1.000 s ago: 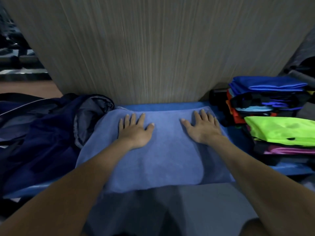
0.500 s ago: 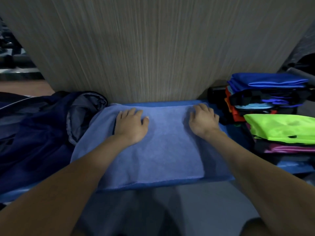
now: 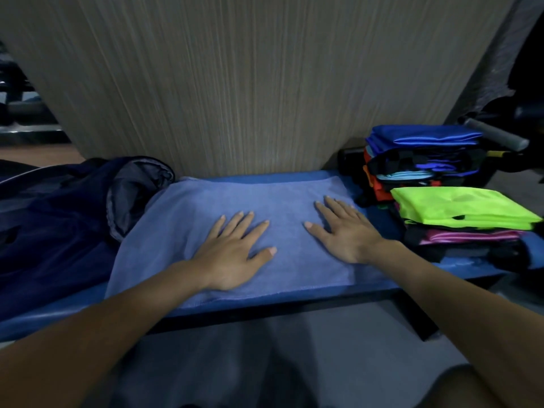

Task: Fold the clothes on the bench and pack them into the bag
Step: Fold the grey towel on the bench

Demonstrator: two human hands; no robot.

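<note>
A light blue towel (image 3: pixel 188 219) lies folded flat on the blue bench (image 3: pixel 459 265). Both hands rest on top of it with fingers spread: my left hand (image 3: pixel 232 251) near the middle, my right hand (image 3: pixel 344 231) toward its right side. Neither hand grips anything. A dark navy bag (image 3: pixel 59 219) slumps on the bench at the left, its mouth touching the towel's left edge. At the right stand two piles of folded clothes: a neon yellow garment (image 3: pixel 459 210) tops the near pile, a royal blue garment (image 3: pixel 424 135) the far one.
A wood-grain wall panel (image 3: pixel 250 83) rises straight behind the bench. Grey floor (image 3: pixel 338 357) shows below the bench's front edge. A grey bar (image 3: pixel 494 134) and dark equipment stand at the far right, behind the piles.
Both hands have slid toward me over the towel and opened flat from a curled pose at its far edge. The towel's front edge now lies on the bench instead of hanging over.
</note>
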